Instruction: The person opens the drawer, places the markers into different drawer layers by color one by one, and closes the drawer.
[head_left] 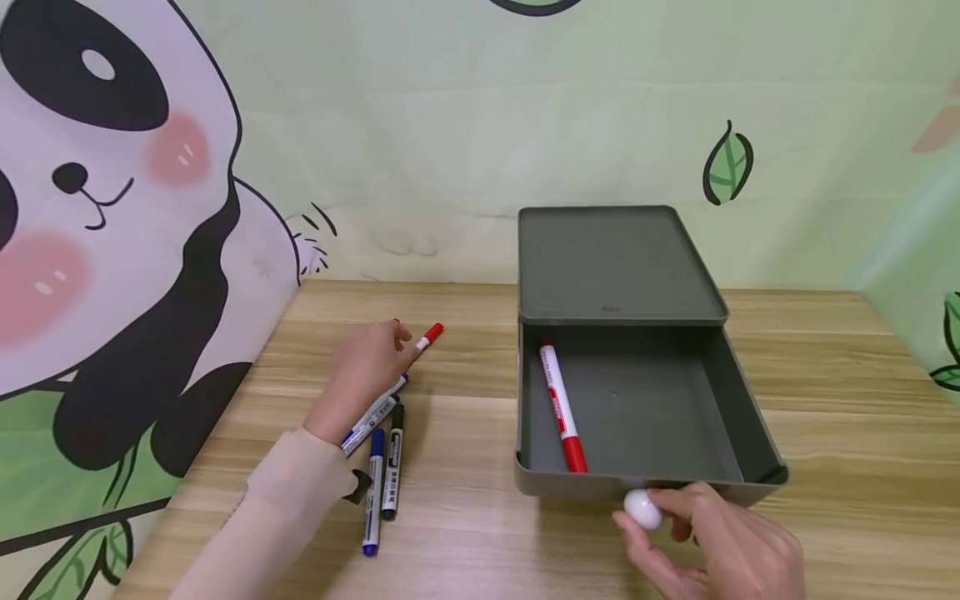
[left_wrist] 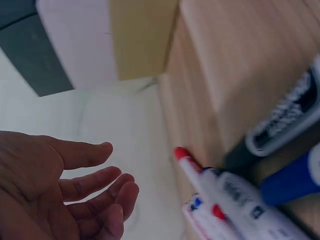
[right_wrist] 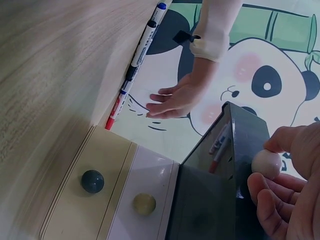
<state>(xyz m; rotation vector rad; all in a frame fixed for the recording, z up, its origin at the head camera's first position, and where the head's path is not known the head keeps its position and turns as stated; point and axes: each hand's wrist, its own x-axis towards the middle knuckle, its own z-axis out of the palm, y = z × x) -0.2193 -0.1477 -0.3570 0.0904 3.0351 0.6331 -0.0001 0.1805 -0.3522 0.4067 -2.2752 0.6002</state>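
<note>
My right hand [head_left: 727,546] pinches the round white knob [head_left: 642,508] on the front of a dark grey drawer [head_left: 652,408], which is pulled out. Inside, along its left wall, lies a red-capped white marker [head_left: 559,404]. My left hand [left_wrist: 75,192] holds nothing, its fingers loosely bent. It hovers above a loose group of markers on the table. Among these are a red-capped marker [head_left: 431,335], a blue-capped marker [head_left: 372,492] and a black-capped marker [head_left: 393,462]. Others beside them are partly hidden under the hand and wrist in the head view.
The grey top [head_left: 618,267] of the drawer unit stands behind the open drawer. A white drawer front [right_wrist: 155,172] with a yellow knob and a cream one [right_wrist: 110,160] with a dark knob show in the right wrist view. A panda-printed cloth [head_left: 420,150] hangs behind the wooden table [head_left: 465,517].
</note>
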